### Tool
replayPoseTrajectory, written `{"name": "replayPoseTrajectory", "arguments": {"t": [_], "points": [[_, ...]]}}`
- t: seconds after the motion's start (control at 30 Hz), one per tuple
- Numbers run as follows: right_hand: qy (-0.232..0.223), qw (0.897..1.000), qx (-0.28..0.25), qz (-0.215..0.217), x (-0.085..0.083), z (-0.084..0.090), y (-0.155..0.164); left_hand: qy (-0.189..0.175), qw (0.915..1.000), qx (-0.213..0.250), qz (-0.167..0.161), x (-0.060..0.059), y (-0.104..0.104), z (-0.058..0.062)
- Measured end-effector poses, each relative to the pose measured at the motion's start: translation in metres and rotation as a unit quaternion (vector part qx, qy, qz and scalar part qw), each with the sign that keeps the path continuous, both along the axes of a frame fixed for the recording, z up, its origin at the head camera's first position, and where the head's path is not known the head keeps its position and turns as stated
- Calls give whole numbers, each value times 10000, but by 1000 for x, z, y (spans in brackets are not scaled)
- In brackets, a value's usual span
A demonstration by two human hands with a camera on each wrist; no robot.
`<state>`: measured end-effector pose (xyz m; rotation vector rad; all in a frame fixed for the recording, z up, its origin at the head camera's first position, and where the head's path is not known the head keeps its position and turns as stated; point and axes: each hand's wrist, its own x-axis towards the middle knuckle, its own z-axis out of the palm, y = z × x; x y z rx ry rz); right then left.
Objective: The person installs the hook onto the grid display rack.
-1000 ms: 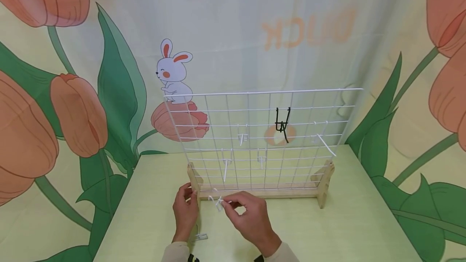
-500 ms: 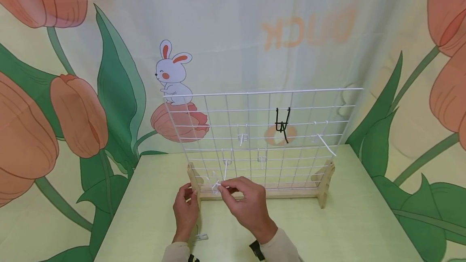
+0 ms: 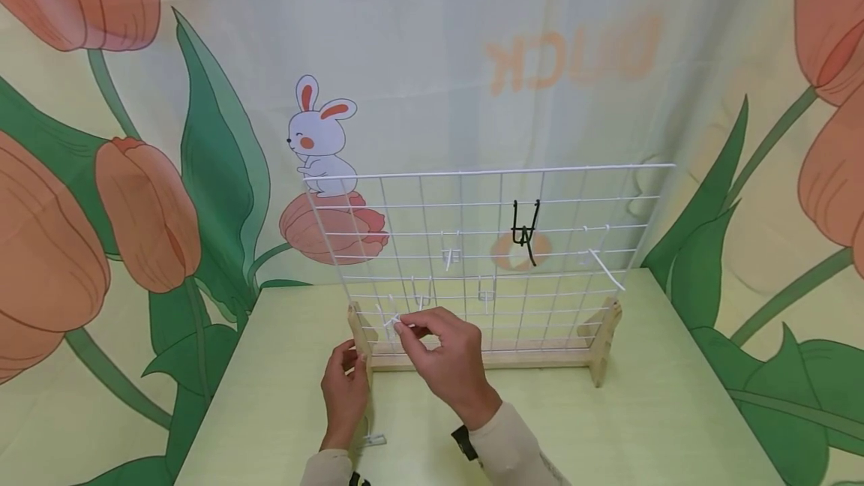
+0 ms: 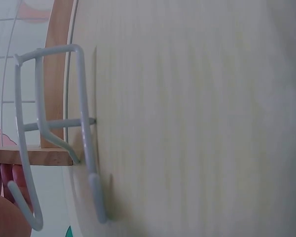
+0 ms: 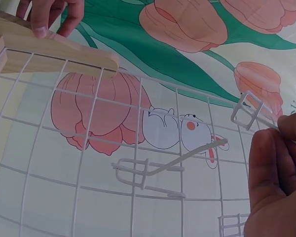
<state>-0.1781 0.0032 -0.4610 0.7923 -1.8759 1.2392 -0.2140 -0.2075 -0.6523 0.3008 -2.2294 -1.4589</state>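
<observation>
A white wire grid panel (image 3: 560, 298) stands upright in a wooden stand (image 3: 486, 360). At the stand's left end my left hand (image 3: 344, 394) grips the wooden foot (image 4: 34, 157); its fingers (image 5: 42, 19) come over the wood. My right hand (image 3: 445, 355) pinches a white wire hook (image 3: 393, 321) between thumb and fingertips, in front of the grid's lower left. In the right wrist view this hook (image 5: 246, 111) lies across the grid's edge; contact cannot be told. Another white hook (image 3: 422, 300) hangs on the grid close by, partly behind the right hand.
Further white hooks hang on the grid, one in the upper middle (image 3: 451, 255), one lower (image 3: 486, 295), one at the right (image 3: 604, 268). A black hook (image 3: 523, 235) hangs among them. A loose white hook (image 4: 84, 118) lies on the table (image 3: 675, 411) near the left wrist.
My right hand has risen and moved forward and slightly left, carrying the white hook from below the stand's bar up to the grid's lower left. The left hand has stayed at the foot.
</observation>
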Motion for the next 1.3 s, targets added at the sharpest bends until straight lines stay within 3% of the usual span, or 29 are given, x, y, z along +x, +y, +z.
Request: {"name": "replayPoseTrajectory", "arguments": {"t": [0.63,1.0,1.3], "points": [[746,9900,542,-1069,-27,6,-17,-87,10000,-13,15,1,1,0],[1258,9805,590,-1386,-43,16,-27,-197,9998,-45,28,0,1,2],[1315,9743,877,-1602,-51,18,-32,-245,9997,-48,19,1,1,2]]}}
